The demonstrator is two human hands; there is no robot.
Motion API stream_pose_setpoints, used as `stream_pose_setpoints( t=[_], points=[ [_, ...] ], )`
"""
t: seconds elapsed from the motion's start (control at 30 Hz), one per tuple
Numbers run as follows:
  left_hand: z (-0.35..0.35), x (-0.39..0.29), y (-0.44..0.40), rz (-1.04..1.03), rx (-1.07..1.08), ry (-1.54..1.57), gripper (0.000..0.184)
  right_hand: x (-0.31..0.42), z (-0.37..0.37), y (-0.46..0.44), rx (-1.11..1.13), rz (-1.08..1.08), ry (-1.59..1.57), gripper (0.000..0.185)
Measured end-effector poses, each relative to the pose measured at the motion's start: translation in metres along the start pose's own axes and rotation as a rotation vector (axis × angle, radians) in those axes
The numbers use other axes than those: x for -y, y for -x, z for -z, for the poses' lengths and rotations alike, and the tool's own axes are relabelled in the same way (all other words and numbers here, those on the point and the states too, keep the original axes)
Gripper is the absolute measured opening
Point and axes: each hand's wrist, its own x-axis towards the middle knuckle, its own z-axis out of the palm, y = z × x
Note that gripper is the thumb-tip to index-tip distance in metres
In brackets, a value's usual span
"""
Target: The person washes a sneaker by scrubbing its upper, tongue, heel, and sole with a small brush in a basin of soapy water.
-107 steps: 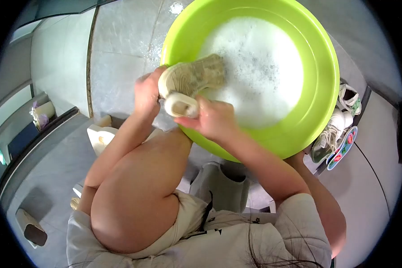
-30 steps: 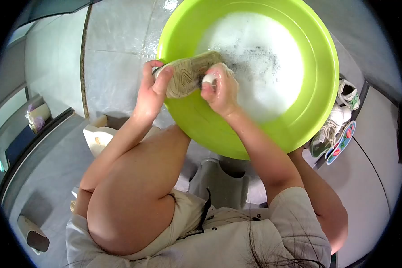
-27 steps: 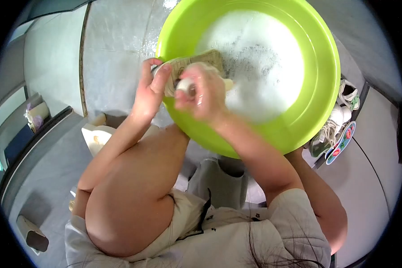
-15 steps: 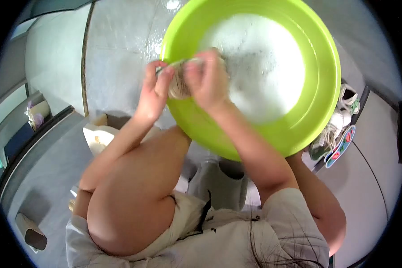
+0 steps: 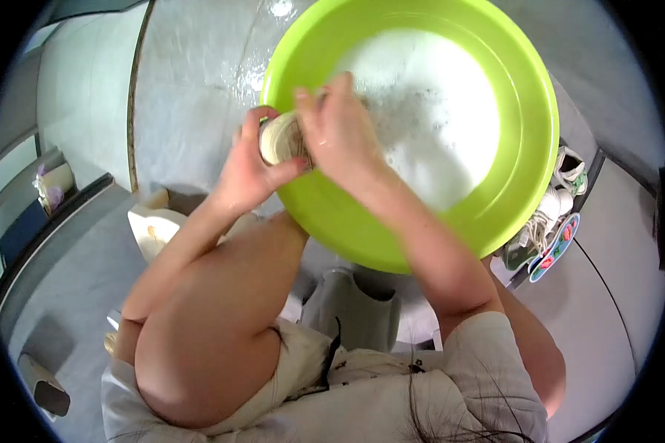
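My left hand [image 5: 250,171] is closed round a cream, round-ended shoe [image 5: 279,139], the thumb across its near side. The shoe's ridged, pale end faces me, with brown lines beside it; the far part is hidden. Close against it, my right hand [image 5: 346,140] has bent fingers and is slightly blurred. What it grips, if anything, is hidden behind the fingers. Both hands are over the left rim of a large lime-green basin [image 5: 530,148]. White suds [image 5: 428,88] cover the water inside it.
Several shoes [image 5: 548,210] stand right of the basin, beside a blue-edged item with red flowers [image 5: 556,247]. A grey stool [image 5: 351,310] is below the basin, between my legs. A cream object [image 5: 155,229] lies by my left knee. Wet tiles [image 5: 199,96] spread to the left.
My left hand has turned the shoe, so its pale end now faces up toward me. My right hand has shifted slightly over it, its fingers lifted more apart.
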Motion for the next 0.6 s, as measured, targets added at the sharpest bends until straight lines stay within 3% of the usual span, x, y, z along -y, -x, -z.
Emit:
stream_pose_setpoints(
  t=[0.03, 0.07, 0.17, 0.27, 0.3, 0.43, 0.53, 0.6],
  points=[
    [0.001, -0.004, 0.002, 0.043, 0.032, 0.068, 0.08, 0.012, 0.002, 0.004, 0.041, 0.045, -0.01, 0.052],
    [0.002, -0.009, 0.002, 0.073, 0.064, 0.131, 0.08, 0.004, 0.001, 0.002, 0.027, -0.071, -0.044, 0.053],
    [0.0, -0.017, 0.007, -0.08, -0.035, -0.298, 0.075, -0.047, 0.01, -0.035, 0.018, -0.373, -0.182, 0.052],
    [0.002, -0.006, 0.003, -0.008, 0.001, -0.151, 0.076, -0.007, 0.008, -0.021, 0.083, -0.169, -0.011, 0.05],
    [0.001, -0.008, 0.003, -0.025, -0.003, -0.18, 0.078, 0.009, 0.007, -0.009, 0.07, 0.023, -0.026, 0.049],
    [0.002, -0.024, 0.01, -0.017, -0.007, -0.251, 0.079, -0.024, 0.003, -0.022, 0.045, -0.177, -0.129, 0.048],
    [0.0, -0.018, 0.005, -0.03, -0.032, -0.231, 0.079, -0.056, 0.013, -0.044, 0.072, -0.311, 0.017, 0.046],
    [0.0, -0.012, 0.008, -0.021, -0.031, -0.212, 0.08, -0.016, 0.009, -0.024, 0.137, -0.182, -0.007, 0.049]
  ],
)
